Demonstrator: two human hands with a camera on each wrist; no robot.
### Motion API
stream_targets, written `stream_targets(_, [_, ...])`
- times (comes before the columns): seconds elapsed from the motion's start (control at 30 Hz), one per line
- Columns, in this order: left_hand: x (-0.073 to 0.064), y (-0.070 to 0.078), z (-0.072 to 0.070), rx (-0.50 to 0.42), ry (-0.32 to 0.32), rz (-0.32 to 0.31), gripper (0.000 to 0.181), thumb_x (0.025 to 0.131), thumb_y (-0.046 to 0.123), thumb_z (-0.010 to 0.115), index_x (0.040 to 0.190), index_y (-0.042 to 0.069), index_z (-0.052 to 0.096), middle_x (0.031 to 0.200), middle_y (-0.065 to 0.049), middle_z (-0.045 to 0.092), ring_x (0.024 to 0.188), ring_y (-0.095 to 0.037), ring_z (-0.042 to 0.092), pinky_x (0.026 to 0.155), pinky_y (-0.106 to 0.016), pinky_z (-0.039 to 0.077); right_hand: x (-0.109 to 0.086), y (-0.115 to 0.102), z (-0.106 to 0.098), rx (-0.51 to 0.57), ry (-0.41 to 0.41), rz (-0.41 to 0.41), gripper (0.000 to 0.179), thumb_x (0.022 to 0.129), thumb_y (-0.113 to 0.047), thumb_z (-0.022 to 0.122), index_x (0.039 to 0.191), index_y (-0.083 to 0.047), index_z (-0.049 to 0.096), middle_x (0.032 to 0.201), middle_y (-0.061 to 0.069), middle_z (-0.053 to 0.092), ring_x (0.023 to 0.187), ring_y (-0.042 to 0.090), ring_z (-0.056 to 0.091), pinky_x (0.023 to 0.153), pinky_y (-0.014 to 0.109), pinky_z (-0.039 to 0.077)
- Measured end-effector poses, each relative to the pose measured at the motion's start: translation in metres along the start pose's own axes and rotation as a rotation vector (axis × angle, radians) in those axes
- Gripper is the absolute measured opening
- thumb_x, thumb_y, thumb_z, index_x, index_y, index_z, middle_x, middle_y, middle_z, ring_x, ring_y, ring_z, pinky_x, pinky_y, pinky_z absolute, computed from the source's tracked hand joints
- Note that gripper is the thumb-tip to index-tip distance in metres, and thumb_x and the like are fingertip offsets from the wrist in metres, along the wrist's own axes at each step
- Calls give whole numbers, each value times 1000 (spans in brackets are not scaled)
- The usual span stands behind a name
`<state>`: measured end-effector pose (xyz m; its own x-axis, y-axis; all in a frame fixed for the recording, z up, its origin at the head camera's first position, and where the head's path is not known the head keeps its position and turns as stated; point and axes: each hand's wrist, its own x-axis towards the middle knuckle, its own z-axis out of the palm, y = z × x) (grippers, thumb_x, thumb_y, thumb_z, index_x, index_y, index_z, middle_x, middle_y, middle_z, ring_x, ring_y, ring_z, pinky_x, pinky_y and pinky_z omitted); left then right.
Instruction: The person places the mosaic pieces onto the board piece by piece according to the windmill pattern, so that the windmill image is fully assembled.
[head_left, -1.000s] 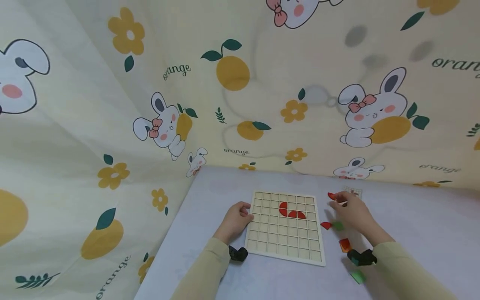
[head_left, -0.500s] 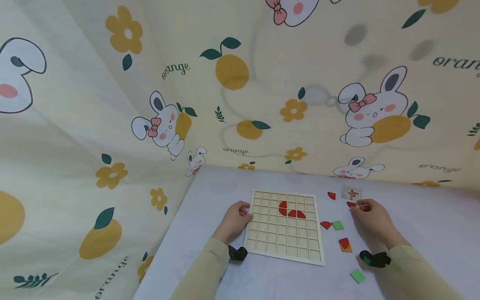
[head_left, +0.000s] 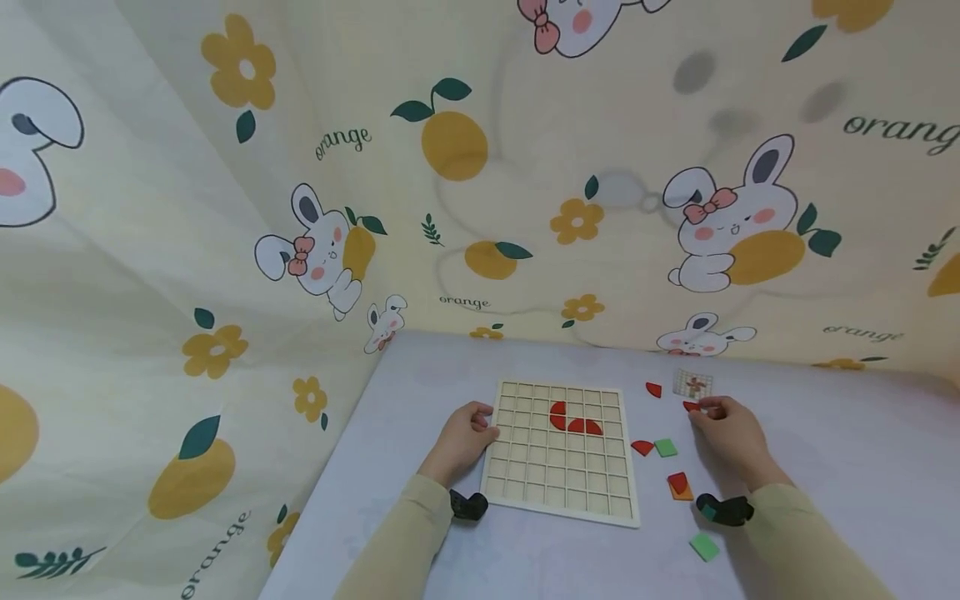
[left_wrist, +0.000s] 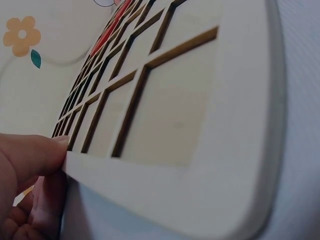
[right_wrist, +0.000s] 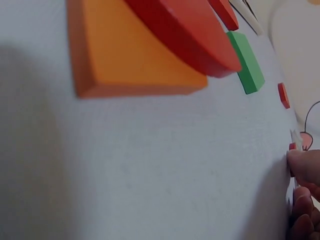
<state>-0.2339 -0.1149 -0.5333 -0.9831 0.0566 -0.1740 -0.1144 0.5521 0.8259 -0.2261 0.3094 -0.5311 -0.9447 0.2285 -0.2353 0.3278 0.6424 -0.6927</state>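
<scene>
My left hand [head_left: 459, 440] grips the left edge of a pale wooden grid board [head_left: 555, 475], its thumb on the rim in the left wrist view. Towards the board's back sit several red curved pieces; one red piece [head_left: 557, 415] stands in a column left of the others. To the board's right, my right hand [head_left: 735, 437] pinches a red quarter-circle tile [head_left: 690, 407] between thumb and fingers, just in front of a small pattern card [head_left: 693, 383]. The right wrist view shows this tile [right_wrist: 292, 146] at the fingertips, close over the table and partly hidden by them.
Between board and right hand lie a red tile [head_left: 642, 448], a green square [head_left: 666, 448] and an orange square [head_left: 686, 495] with a red tile [head_left: 677, 482] on top. Another green square [head_left: 704, 547] is nearer; a red tile [head_left: 654, 389] lies farther back. Patterned cloth [head_left: 615, 275] hangs behind.
My right hand has let go of the red tile at the back, moved right and taken hold of another red tile by the card. The left hand stays on the board.
</scene>
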Motion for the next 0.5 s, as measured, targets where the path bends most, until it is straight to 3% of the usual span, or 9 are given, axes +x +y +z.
stream_targets(0.5, [0, 0, 0, 8, -4, 0, 34, 89, 18, 70, 121, 12, 60, 95, -1, 54, 85, -17, 52, 73, -33, 45, -3, 0, 2, 40, 53, 18, 49, 96, -33, 60, 124, 3, 43, 108, 19, 49, 97, 34, 44, 75, 36, 43])
